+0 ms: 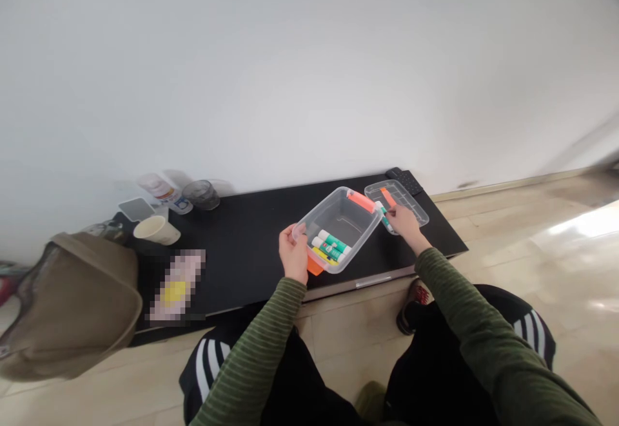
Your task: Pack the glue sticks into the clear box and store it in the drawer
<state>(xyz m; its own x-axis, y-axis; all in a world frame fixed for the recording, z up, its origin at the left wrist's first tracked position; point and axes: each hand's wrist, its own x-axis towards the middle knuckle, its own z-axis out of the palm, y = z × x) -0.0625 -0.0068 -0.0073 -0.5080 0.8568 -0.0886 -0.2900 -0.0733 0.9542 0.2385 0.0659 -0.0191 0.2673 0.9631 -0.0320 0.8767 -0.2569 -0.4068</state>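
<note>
"Where's the box (319, 213)?"
"Over the table (242, 245), left hand (293, 253) gripping its rim; right hand (402, 221) pinches a glue stick (385, 221) near the lid (412, 208)."
"Awkward?"
"Both look light, stiff, smooth; I'd hold box by rim, glue stick mid-length."

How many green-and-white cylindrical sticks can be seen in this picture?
3. Two green-and-white sticks lie inside the clear plastic box; the third stick is in the right hand. More could be hidden.
</note>
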